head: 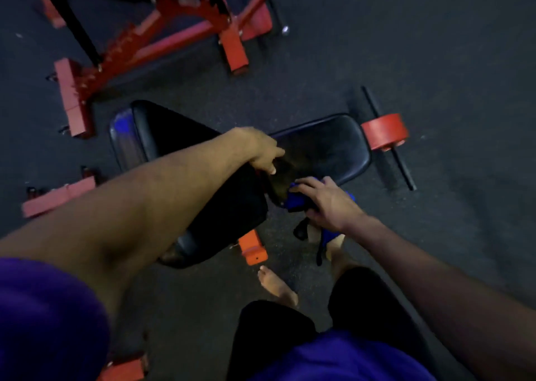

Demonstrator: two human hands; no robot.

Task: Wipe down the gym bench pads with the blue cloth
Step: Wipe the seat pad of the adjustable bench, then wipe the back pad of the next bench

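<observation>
Pressing the blue cloth [293, 199] onto the near edge of the seat pad [324, 143], the right hand [324, 204] is lying over it with fingers [304, 185] curled onto the fabric, a loose tail hanging toward the floor [435, 47]. The left hand [261, 148] is resting at the top edge of the back pad [162, 131], its fingers bent against the pad's edge. Being soft and light, the cloth is probably bunching easily, so gripping it wadded under the palm looks best.
</observation>
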